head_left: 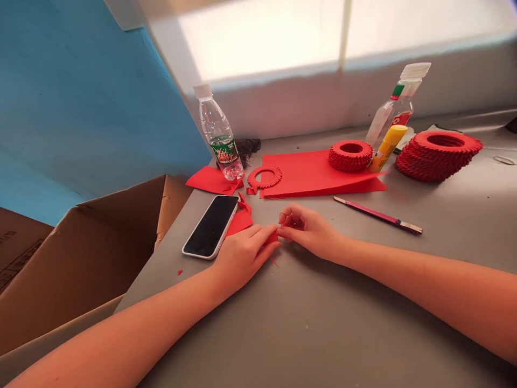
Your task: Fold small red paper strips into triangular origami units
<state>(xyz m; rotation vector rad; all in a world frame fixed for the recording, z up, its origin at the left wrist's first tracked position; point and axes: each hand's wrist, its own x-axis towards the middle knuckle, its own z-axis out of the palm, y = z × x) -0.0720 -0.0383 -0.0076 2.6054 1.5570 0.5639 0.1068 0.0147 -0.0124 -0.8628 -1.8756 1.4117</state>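
Observation:
A small piece of red paper point(273, 237) is pinched between the thumb and fingers of my left hand point(242, 252), low over the grey table. My right hand point(310, 233) meets it from the right, thumb and forefinger closed at the paper's edge; most of what lies between those fingertips is hidden. Beside my left hand lie a phone point(212, 226) with a dark screen and a red paper scrap point(240, 222). Just beyond, a ring of folded red paper point(249, 178) rests partly on a red paper sheet point(302, 168).
Behind stand a water bottle point(221, 134) and a second, tilted-looking bottle point(410, 89). A yellow glue stick point(388, 148) is between two stacks of red paper rings point(350, 161) point(432, 161). Tweezers point(377, 214) lie at right. An open cardboard box point(100, 242) borders the table's left edge.

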